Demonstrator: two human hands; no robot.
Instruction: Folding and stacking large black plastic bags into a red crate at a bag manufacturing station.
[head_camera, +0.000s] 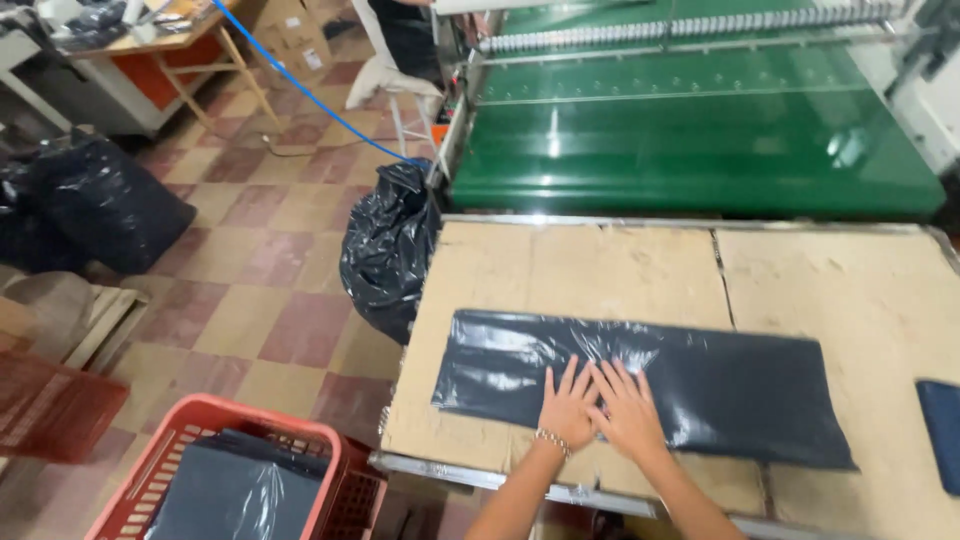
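Both hands, left (568, 408) and right (628, 412), flat and unclenched on bag (690, 375); could slide toward 6 o'clock off cardboard (600, 270).

Your left hand (568, 408) and right hand (628, 412): both flat, fingers spread, side by side and touching, pressed on the black plastic bag stack (640, 385). A bracelet (551, 440) circles your left wrist.

Black plastic bag stack: lies flat across the cardboard-covered table (600, 260).

Dark blue item (940, 430): at the table's right edge, apart from the stack.

Green conveyor machine (700, 140): directly beyond the table.

Red crate (190, 440): on the floor at your lower left, holding folded dark bags (235, 490).

Filled black sack (390, 250): against the table's left edge.
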